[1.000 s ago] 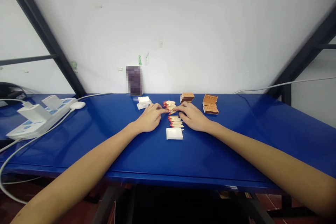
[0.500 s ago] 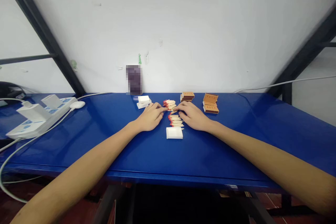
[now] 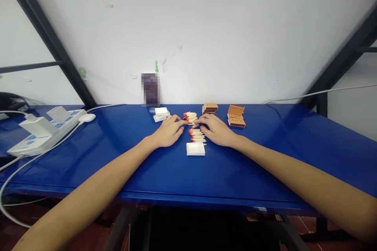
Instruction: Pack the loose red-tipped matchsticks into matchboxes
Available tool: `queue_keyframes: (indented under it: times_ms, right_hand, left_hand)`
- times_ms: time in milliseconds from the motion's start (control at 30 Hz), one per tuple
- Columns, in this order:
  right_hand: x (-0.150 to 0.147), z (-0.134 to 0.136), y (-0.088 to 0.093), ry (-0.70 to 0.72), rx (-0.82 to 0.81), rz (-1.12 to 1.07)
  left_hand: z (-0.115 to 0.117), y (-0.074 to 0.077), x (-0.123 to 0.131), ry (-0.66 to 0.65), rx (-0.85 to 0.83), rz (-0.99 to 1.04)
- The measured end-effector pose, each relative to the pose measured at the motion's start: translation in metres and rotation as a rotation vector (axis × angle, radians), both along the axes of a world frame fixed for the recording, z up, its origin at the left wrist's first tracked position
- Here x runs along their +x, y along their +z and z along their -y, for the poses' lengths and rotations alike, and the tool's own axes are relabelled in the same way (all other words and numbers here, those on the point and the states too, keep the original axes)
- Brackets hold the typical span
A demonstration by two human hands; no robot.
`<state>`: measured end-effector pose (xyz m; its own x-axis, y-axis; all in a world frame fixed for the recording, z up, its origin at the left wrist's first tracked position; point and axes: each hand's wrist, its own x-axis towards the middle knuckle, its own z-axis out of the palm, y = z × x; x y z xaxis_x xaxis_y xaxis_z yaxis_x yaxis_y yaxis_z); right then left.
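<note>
Wooden matches with red heads lie in two groups, a far group (image 3: 191,117) and a near group (image 3: 198,135), heads to the left. My left hand (image 3: 169,131) rests on the left side, its index finger stretched to the head ends at the gap between the groups. From the right, my right hand (image 3: 217,130) reaches the stick ends there with its index finger, thumb apart below. A few matches lie between the two fingertips; neither hand visibly grips any. Closest to me is a white matchbox tray (image 3: 195,149), just below the near group.
White matchbox trays (image 3: 161,113) are stacked behind my left hand. Brown matchboxes (image 3: 210,107) stand behind my right hand, with more brown matchboxes (image 3: 236,116) further right. A power strip (image 3: 47,131) with chargers and cables occupies the left of the blue table (image 3: 165,178).
My left fingertips have drawn slightly left, away from the matches. Otherwise the hands, matches and boxes look much the same.
</note>
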<state>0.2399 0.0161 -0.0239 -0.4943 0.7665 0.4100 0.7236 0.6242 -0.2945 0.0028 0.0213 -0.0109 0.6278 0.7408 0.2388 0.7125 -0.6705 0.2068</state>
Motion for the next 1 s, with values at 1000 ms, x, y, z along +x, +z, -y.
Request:
queue_keyframes:
  times_ms: [1000]
  right_hand:
    - [-0.0003, 0.0011, 0.0035, 0.016, -0.027, 0.123]
  left_hand:
    - [-0.001, 0.0009, 0.0, -0.022, -0.008, 0.012]
